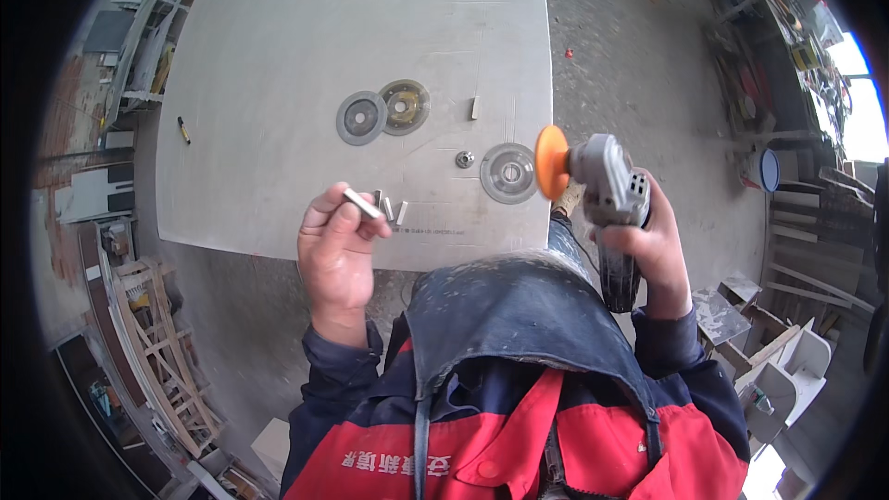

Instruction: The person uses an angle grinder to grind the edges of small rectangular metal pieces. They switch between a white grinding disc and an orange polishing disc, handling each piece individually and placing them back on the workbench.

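My left hand pinches a small pale rectangular bar between thumb and fingers, above the front edge of the table. More small bars lie on the tabletop just beyond it. My right hand is wrapped round an angle grinder, held upright off the table's right edge. An orange disc is fitted to the grinder's head and faces left. Beside it on the table lies a grey cutting disc, with a small metal flange nut to its left.
Two overlapping discs, one grey and one brownish, lie mid-table. A thin small piece stands right of them. A yellow-black marker is at the left edge. Wooden frames lean at left; a cluttered bench runs along the right.
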Tool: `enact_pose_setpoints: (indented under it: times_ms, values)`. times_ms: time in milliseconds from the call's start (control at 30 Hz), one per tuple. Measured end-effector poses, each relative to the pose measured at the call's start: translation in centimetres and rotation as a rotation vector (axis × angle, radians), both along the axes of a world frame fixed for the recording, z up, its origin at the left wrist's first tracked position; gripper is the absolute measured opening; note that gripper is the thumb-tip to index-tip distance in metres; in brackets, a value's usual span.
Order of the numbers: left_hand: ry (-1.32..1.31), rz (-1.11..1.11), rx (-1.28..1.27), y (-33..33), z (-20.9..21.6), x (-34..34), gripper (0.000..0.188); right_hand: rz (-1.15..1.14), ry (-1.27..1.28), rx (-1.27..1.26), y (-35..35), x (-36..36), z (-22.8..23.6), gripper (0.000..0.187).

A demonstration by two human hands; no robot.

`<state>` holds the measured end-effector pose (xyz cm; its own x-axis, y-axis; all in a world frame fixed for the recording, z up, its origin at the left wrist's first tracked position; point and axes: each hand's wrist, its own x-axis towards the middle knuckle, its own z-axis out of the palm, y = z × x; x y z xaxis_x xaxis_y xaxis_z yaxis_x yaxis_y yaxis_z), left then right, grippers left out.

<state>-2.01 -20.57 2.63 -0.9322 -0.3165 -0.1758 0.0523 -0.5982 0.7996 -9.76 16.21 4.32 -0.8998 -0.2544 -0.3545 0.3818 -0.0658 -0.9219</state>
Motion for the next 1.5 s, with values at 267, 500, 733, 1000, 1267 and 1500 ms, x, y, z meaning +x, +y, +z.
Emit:
enact_pose_setpoints:
  times_ms: [267,500,733,1000,1267,1500]
  values:
    - [-0.107,0.132,0.109,-7.4,-4.7,4.3,0.026,-0.218,-0.289,-0.644,3.7,-4.8,-5.4,0.065]
    - [-0.772,0.294,-0.744,-9.6,-11.1,5.4,0.053,0.112,-0.416,-0.587,1.2,-12.1,-5.7,0.071]
    - [-0.778,0.149,-1.328,-5.2,-12.4,2.1,0.084,0.317,-0.506,-0.772,-5.2,-19.0,-10.6,0.083]
    - [-0.663,-0.142,-1.584,0.3,-9.1,0.3,0.077,0.468,-0.662,-0.992,-8.3,-22.6,-14.2,0.089]
    - [-0.61,-0.185,-1.67,1.2,-9.1,-1.3,0.049,0.233,-0.231,-0.084,-3.0,-15.6,-7.6,0.072]
    - [-0.452,-0.139,-1.706,0.8,-10.3,-2.3,0.043,0.289,0.535,0.961,-2.4,-11.0,-11.7,0.091]
